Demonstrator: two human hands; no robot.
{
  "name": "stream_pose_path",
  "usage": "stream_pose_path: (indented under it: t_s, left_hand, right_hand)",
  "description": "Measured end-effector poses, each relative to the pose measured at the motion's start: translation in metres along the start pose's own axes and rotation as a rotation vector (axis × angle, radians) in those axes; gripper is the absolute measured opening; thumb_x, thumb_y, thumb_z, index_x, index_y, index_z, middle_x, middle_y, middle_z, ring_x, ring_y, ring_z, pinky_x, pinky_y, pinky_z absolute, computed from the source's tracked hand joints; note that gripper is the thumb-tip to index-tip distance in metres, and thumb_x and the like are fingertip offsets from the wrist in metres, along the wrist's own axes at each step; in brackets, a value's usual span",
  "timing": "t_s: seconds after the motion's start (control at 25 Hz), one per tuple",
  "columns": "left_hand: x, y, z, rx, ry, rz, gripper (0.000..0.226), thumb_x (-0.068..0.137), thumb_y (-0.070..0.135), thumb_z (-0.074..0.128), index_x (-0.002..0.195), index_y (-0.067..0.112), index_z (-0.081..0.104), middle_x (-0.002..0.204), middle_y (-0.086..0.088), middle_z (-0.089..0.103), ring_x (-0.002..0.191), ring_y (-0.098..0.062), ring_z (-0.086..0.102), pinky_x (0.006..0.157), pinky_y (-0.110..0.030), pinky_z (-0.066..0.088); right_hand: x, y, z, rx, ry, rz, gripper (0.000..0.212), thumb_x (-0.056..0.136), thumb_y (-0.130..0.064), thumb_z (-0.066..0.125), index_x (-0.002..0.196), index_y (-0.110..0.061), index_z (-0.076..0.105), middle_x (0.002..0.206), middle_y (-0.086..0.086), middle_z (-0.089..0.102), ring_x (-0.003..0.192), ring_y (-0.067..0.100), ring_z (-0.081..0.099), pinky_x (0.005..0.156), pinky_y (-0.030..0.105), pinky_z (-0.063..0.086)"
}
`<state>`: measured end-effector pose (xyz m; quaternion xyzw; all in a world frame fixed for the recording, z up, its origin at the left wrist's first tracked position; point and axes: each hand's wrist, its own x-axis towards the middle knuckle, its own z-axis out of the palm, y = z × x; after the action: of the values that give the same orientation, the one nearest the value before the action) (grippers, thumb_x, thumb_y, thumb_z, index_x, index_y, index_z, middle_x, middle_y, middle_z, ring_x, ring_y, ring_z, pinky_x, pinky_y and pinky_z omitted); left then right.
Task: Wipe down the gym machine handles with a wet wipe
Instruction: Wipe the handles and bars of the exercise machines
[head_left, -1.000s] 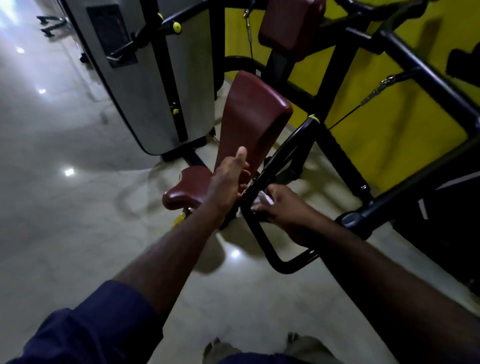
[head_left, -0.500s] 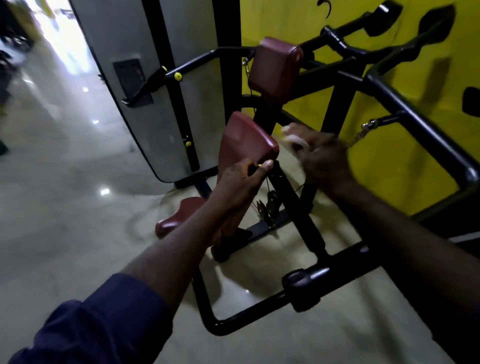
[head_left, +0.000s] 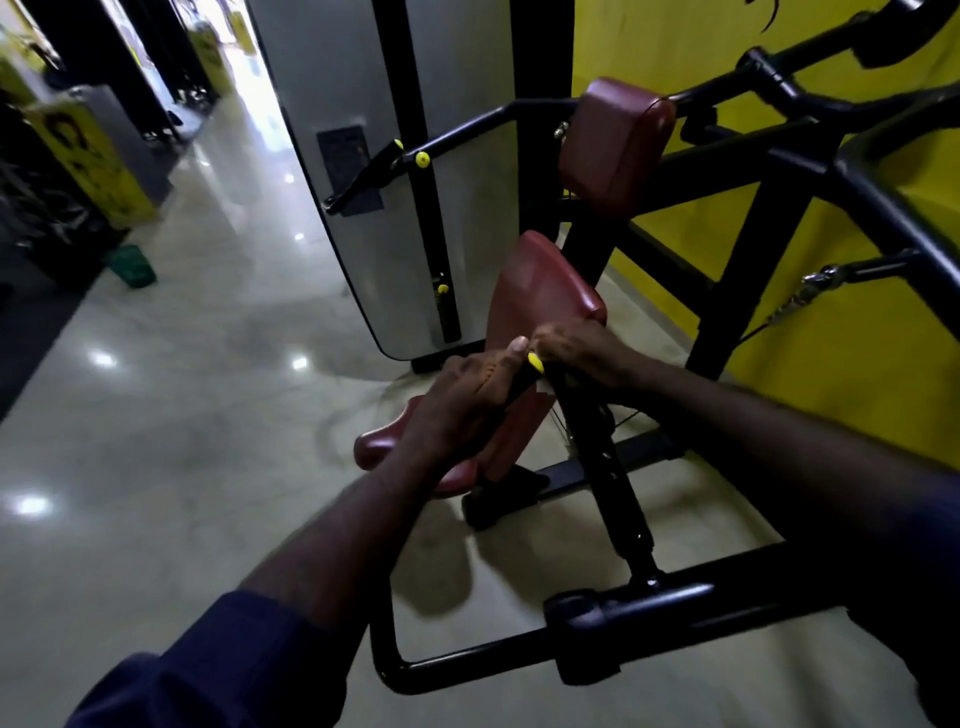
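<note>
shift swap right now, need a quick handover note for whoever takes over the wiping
Left hand grips the yellow-tipped handle, steadying it.
Right hand is curled over the black post beside it, holding the wet wipe underneath; only a pale corner shows.
Done: cannot tell which bars are already wiped.
Left: finish here, then probably the upper bar and the lower bar.

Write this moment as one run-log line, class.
left hand: grips black handle | right hand: holds wet wipe against handle | seat pads: untouched
</note>
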<state>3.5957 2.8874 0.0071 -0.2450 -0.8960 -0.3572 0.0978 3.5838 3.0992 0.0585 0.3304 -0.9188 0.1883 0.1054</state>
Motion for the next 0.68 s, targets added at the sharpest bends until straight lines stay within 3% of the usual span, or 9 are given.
stream_pose_path:
  t_s: [0.08, 0.16, 0.2, 0.24, 0.32, 0.4, 0.48, 0.6, 0.68]
  left_hand:
    - [0.001, -0.006, 0.002, 0.105, 0.017, 0.081, 0.029, 0.088, 0.084, 0.05, 0.108, 0.067, 0.063, 0.138, -0.015, 0.062, 0.13, -0.037, 0.057, 0.109, -0.06, 0.044]
    - [0.004, -0.006, 0.004, 0.196, 0.063, 0.205, 0.038, 0.104, 0.036, 0.062, 0.141, 0.033, 0.054, 0.107, -0.022, 0.069, 0.091, -0.039, 0.068, 0.076, -0.052, 0.058]
    - [0.006, 0.002, 0.0, 0.165, 0.083, 0.287, 0.049, 0.102, 0.01, 0.064, 0.146, 0.009, 0.044, 0.091, -0.021, 0.067, 0.073, -0.036, 0.065, 0.061, -0.046, 0.056]
    - [0.009, 0.004, -0.001, 0.141, 0.091, 0.341, 0.054, 0.097, -0.003, 0.064, 0.145, -0.003, 0.038, 0.082, -0.019, 0.064, 0.063, -0.034, 0.06, 0.052, -0.042, 0.053]
    - [0.009, 0.01, -0.004, 0.167, 0.119, 0.384, 0.055, 0.095, -0.008, 0.063, 0.142, -0.008, 0.035, 0.075, -0.017, 0.059, 0.057, -0.031, 0.055, 0.047, -0.04, 0.049]
    - [0.007, 0.012, -0.005, 0.298, 0.198, 0.463, 0.053, 0.096, -0.007, 0.062, 0.142, -0.008, 0.036, 0.072, -0.017, 0.059, 0.056, -0.032, 0.054, 0.045, -0.039, 0.048]
    - [0.005, 0.012, -0.005, 0.4, 0.239, 0.569, 0.055, 0.093, -0.008, 0.064, 0.141, -0.009, 0.038, 0.07, -0.018, 0.06, 0.053, -0.032, 0.055, 0.043, -0.036, 0.046]
    - [0.002, 0.014, -0.007, 0.467, 0.267, 0.604, 0.065, 0.086, -0.012, 0.071, 0.14, -0.01, 0.036, 0.068, -0.018, 0.06, 0.052, -0.031, 0.057, 0.042, -0.034, 0.044]
    - [0.004, 0.006, -0.007, 0.445, 0.236, 0.555, 0.075, 0.081, -0.015, 0.074, 0.143, -0.009, 0.033, 0.07, -0.018, 0.06, 0.054, -0.032, 0.057, 0.044, -0.035, 0.045]
  right_hand:
    - [0.001, 0.002, 0.002, 0.19, -0.023, 0.23, 0.019, 0.1, -0.006, 0.054, 0.084, 0.002, 0.059, 0.09, 0.026, 0.058, 0.072, 0.029, 0.059, 0.056, 0.019, 0.041]
    - [0.001, 0.004, 0.008, 0.138, 0.027, 0.388, 0.032, 0.108, -0.013, 0.04, 0.103, 0.006, 0.066, 0.11, 0.034, 0.059, 0.097, 0.041, 0.059, 0.071, 0.03, 0.042]
    - [-0.006, 0.007, 0.014, 0.047, 0.055, 0.349, 0.041, 0.108, -0.022, 0.038, 0.111, 0.006, 0.067, 0.119, 0.034, 0.06, 0.108, 0.044, 0.059, 0.081, 0.036, 0.042]
    - [-0.015, 0.006, 0.017, -0.006, 0.14, 0.263, 0.047, 0.105, -0.033, 0.037, 0.114, 0.002, 0.068, 0.125, 0.028, 0.061, 0.114, 0.042, 0.058, 0.086, 0.039, 0.044]
    - [-0.031, 0.007, 0.008, -0.072, 0.15, 0.024, 0.044, 0.1, -0.04, 0.042, 0.116, -0.009, 0.068, 0.136, 0.014, 0.058, 0.121, 0.029, 0.055, 0.093, 0.038, 0.044]
    - [-0.029, 0.011, 0.006, -0.028, -0.009, -0.18, 0.037, 0.098, -0.03, 0.047, 0.119, -0.006, 0.067, 0.129, 0.011, 0.059, 0.115, 0.02, 0.054, 0.095, 0.028, 0.042]
    - [-0.017, 0.008, -0.003, 0.066, -0.131, -0.136, 0.034, 0.098, -0.026, 0.05, 0.109, 0.0, 0.069, 0.111, 0.015, 0.062, 0.1, 0.02, 0.057, 0.086, 0.027, 0.041]
    - [0.003, 0.004, -0.003, 0.242, -0.145, -0.064, 0.033, 0.098, -0.018, 0.051, 0.09, 0.009, 0.067, 0.086, 0.021, 0.063, 0.078, 0.026, 0.06, 0.068, 0.031, 0.043]
    - [0.004, 0.007, -0.001, 0.43, -0.105, 0.112, 0.031, 0.1, -0.017, 0.051, 0.092, 0.009, 0.065, 0.088, 0.025, 0.064, 0.076, 0.028, 0.061, 0.068, 0.037, 0.051]
